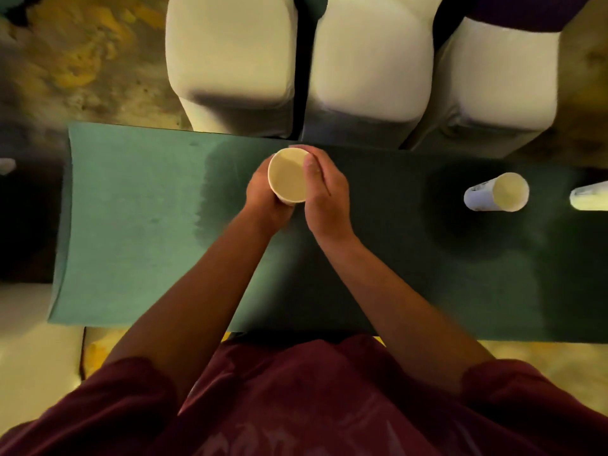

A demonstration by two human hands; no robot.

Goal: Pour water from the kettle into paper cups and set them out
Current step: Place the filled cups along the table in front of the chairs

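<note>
A pale paper cup (pixel 289 177) sits upright between both my hands, over the far middle of the green table (pixel 131 225). My left hand (pixel 263 199) wraps its left side and base. My right hand (pixel 324 199) grips its right side, thumb on the rim. Whether the cup rests on the cloth or is lifted I cannot tell. A second paper cup (pixel 496 192) with a bluish printed wall stands on the table to the right. A third cup (pixel 590 199) is cut off by the right edge. No kettle is in view.
Three white-covered chairs (pixel 368 70) stand in a row just beyond the table's far edge. Patterned carpet (pixel 65 60) lies at the upper left. The table's left end stops at about a tenth of the width. My maroon shirt fills the bottom.
</note>
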